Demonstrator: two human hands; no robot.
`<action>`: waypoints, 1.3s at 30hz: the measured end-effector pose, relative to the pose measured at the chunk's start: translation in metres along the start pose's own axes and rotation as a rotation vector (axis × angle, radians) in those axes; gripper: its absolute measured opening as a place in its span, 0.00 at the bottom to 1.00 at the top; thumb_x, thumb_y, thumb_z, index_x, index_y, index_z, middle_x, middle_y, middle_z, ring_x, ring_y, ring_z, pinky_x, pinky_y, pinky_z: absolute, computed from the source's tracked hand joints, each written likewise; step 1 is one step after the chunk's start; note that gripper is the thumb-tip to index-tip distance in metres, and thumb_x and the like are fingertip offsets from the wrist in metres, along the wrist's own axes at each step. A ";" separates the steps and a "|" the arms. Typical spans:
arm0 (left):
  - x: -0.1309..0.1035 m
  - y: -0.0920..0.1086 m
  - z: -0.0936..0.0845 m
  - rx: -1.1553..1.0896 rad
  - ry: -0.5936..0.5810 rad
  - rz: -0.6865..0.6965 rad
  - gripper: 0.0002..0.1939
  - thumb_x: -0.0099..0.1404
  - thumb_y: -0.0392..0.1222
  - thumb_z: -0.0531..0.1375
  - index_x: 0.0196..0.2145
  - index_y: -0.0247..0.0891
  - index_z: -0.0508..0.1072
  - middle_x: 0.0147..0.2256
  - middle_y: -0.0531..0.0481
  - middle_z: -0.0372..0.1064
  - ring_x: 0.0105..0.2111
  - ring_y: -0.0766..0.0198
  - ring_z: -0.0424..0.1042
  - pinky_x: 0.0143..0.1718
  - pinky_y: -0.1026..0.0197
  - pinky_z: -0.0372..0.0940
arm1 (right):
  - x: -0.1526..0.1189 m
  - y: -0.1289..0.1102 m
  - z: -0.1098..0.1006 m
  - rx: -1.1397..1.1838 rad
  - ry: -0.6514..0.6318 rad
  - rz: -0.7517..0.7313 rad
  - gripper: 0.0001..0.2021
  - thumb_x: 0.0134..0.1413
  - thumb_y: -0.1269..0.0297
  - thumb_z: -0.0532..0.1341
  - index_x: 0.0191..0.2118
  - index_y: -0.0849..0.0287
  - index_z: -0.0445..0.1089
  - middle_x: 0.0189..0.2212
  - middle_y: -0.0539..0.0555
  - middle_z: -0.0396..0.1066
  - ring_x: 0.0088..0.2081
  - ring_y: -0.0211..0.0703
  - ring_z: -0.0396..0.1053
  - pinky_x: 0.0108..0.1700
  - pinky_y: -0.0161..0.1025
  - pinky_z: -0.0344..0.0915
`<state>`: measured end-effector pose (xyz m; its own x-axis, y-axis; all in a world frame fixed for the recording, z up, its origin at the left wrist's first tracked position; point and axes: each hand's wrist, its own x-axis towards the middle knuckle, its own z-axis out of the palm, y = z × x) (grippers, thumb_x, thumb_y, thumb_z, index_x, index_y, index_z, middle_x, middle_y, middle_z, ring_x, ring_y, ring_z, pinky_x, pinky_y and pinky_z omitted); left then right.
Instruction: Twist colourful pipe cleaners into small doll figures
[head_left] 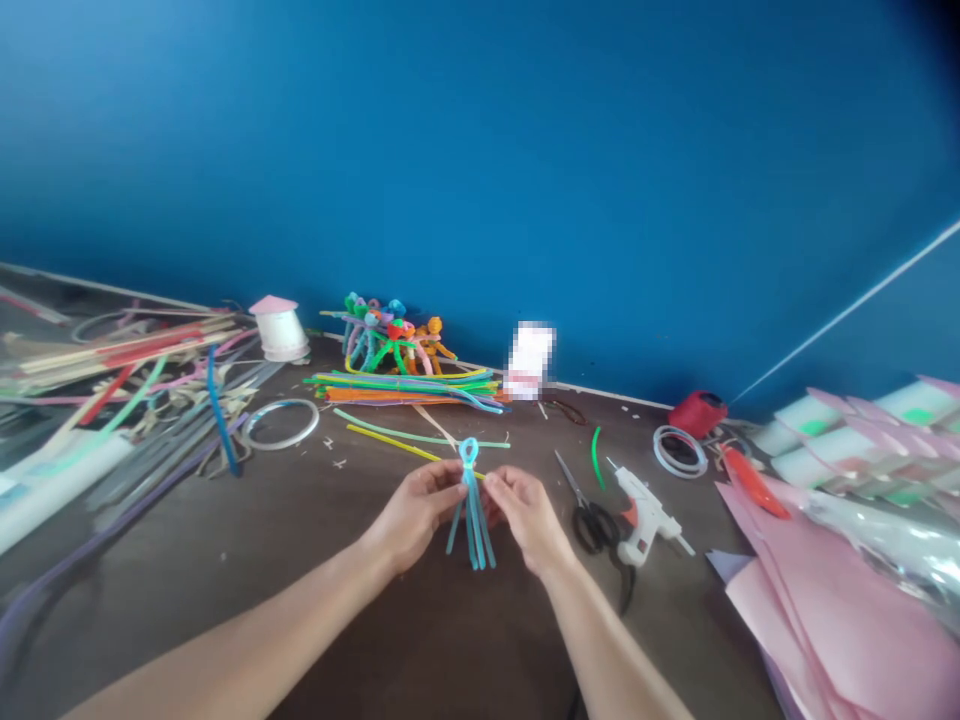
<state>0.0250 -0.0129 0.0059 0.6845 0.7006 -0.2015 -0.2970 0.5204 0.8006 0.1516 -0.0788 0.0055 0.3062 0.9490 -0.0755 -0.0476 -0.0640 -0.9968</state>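
Note:
A bundle of light-blue pipe cleaners [473, 525] is between my hands, with a loop at its top and several strands hanging down like legs. My left hand [418, 508] is closed, pinching the bundle just below the loop. A yellow pipe cleaner [394, 443] runs from the upper left to the bundle's neck, and a short yellow length shows on the other side. My right hand [525, 508] is closed with thumb and finger on that yellow length. Whether it is wound round the neck is too small to tell. Beyond the loop lies a pale green pipe cleaner [420, 433].
Finished pipe-cleaner figures [397, 335] stand by the wall behind a coloured pipe-cleaner pile [405, 388]. Scissors [589, 515] and a glue gun [646, 515] lie right of my hand. Farther right is pink paper [847, 610]; sticks [112, 355] and a white ring [281, 425] lie left.

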 end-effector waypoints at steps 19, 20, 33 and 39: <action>0.011 0.000 -0.014 -0.089 -0.029 -0.013 0.12 0.46 0.35 0.65 0.30 0.33 0.68 0.22 0.55 0.66 0.23 0.71 0.66 0.28 0.67 0.61 | -0.001 -0.001 -0.004 0.059 -0.314 0.327 0.16 0.43 0.53 0.61 0.31 0.61 0.61 0.20 0.50 0.71 0.14 0.31 0.63 0.11 0.24 0.54; 0.012 0.000 -0.014 -0.090 -0.021 -0.004 0.12 0.46 0.35 0.65 0.30 0.33 0.68 0.23 0.55 0.66 0.23 0.71 0.66 0.28 0.67 0.62 | -0.001 -0.001 -0.004 0.041 -0.320 0.321 0.16 0.42 0.53 0.61 0.31 0.62 0.62 0.19 0.50 0.71 0.13 0.30 0.62 0.11 0.24 0.54; 0.007 0.000 -0.010 0.103 -0.104 0.022 0.12 0.48 0.40 0.64 0.30 0.33 0.68 0.25 0.53 0.66 0.25 0.66 0.67 0.27 0.62 0.63 | -0.004 -0.004 -0.004 -0.027 -0.337 0.271 0.13 0.41 0.58 0.63 0.23 0.64 0.66 0.14 0.48 0.68 0.09 0.27 0.56 0.11 0.25 0.50; 0.006 0.003 -0.010 0.073 -0.101 0.010 0.12 0.47 0.40 0.64 0.28 0.33 0.68 0.24 0.54 0.65 0.24 0.67 0.66 0.28 0.60 0.65 | -0.003 -0.001 -0.006 0.049 -0.335 0.292 0.15 0.41 0.55 0.62 0.24 0.64 0.66 0.15 0.49 0.69 0.10 0.28 0.58 0.11 0.25 0.53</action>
<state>0.0219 -0.0022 0.0013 0.7462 0.6510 -0.1389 -0.2569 0.4741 0.8421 0.1564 -0.0829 0.0066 -0.0511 0.9416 -0.3329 -0.1338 -0.3368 -0.9320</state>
